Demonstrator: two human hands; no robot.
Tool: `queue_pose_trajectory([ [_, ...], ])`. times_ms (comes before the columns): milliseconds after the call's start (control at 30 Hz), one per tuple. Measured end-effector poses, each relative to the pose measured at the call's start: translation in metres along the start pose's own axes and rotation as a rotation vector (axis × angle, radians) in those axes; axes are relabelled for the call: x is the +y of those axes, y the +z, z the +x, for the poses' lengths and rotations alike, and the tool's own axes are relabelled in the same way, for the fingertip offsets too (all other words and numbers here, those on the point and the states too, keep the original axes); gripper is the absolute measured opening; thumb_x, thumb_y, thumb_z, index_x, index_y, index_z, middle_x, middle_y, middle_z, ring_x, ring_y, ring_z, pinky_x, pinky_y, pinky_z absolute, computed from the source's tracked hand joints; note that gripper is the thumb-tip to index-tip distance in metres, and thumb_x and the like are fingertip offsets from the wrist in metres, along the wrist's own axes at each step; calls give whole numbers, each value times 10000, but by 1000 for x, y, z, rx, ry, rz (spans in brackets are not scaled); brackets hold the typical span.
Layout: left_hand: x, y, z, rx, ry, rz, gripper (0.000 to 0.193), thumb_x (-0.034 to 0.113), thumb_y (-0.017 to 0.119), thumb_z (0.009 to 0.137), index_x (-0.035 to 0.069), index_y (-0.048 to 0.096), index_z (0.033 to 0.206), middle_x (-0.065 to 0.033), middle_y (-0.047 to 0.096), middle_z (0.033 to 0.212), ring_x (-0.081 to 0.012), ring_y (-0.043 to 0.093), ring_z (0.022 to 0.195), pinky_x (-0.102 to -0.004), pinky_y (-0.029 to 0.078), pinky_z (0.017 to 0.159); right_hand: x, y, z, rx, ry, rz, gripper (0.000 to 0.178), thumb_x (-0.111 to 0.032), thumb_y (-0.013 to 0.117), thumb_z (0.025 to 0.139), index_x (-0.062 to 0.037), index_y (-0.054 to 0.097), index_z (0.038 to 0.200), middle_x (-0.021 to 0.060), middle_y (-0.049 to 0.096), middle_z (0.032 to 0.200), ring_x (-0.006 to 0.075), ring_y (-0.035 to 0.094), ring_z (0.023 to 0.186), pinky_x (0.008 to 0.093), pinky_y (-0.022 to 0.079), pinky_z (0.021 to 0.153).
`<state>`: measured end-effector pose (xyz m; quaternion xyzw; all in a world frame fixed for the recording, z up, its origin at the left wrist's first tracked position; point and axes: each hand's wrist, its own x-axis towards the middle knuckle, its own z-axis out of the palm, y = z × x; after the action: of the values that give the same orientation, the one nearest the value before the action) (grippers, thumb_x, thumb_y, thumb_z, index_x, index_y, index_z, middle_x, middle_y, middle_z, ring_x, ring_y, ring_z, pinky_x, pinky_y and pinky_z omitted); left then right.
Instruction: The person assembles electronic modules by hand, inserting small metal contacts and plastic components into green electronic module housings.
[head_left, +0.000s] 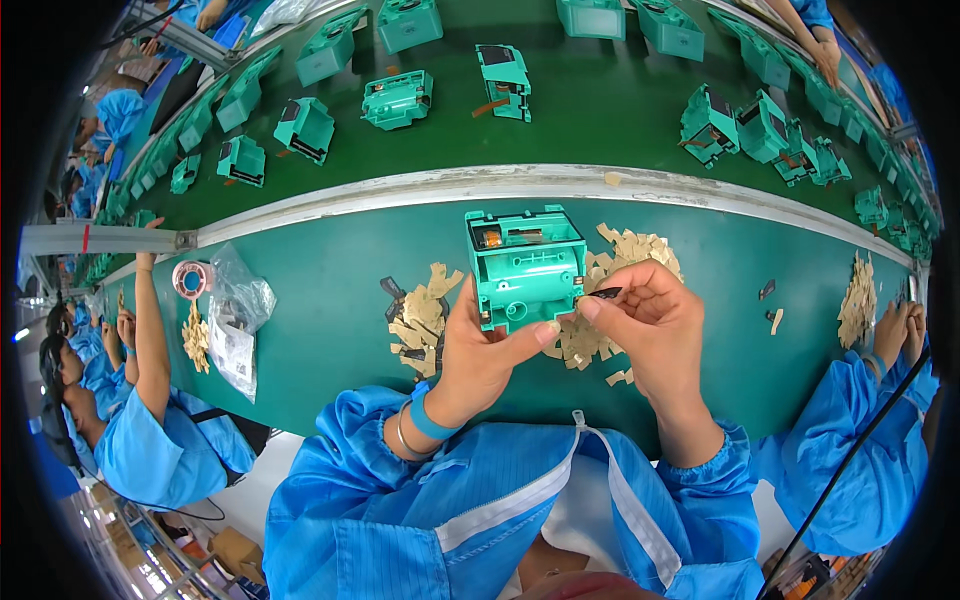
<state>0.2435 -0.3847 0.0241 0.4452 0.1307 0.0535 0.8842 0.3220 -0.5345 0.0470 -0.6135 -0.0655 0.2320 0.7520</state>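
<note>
A teal plastic housing (535,275) with a dark-edged opening along its top is held up over the table. My left hand (478,345) grips it from the left and below, thumb across its lower front edge. Between the thumb and fingers of my right hand (648,325) is a small black strip (605,293), its tip at the housing's lower right corner. Whether the strip touches the housing I cannot tell. Beneath and behind my right hand lies a pile of beige paper pieces (640,250). Left of my left hand, more beige pieces (418,318) lie mixed with black strips (392,288).
Beyond a pale metal rail (560,178), a green conveyor belt (600,120) carries several teal housings (398,100). On the left lie a tape roll (193,279) and a clear plastic bag (238,310). Co-workers in blue sit close on the left (160,430) and right (865,450).
</note>
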Motion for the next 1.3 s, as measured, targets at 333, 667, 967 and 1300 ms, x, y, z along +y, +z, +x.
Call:
queue_pose_trajectory([
  [333,-5,1,-1,23,13,107,536,-49,670,784,28,413,1248,-88,571,1155,-168,592,1034,-285,513,833,-2,0,-1,45,-9,-39,145,42,677,790,4,576,886,51,639,821,89,626,733,203,495,631],
  [667,-2,2,1,46,-26,-6,481,-32,630,810,25,413,1236,-120,591,1120,-205,615,989,-290,522,828,0,-6,4,-24,53,3,162,16,684,797,11,584,925,44,627,845,94,624,757,214,503,663],
  [967,-6,-5,4,-57,-178,-432,547,14,518,874,75,260,1353,-172,572,1121,-269,641,911,-301,553,797,1,-9,4,-127,-83,-4,123,-59,632,859,10,633,961,53,524,989,99,537,873,243,465,751],
  [1300,-9,1,1,-50,-258,-605,450,19,509,867,58,357,1288,-177,565,1112,-268,629,895,-291,555,781,1,-2,-2,28,-289,-202,94,-20,698,780,-15,665,868,47,552,844,100,554,716,226,466,618],
])
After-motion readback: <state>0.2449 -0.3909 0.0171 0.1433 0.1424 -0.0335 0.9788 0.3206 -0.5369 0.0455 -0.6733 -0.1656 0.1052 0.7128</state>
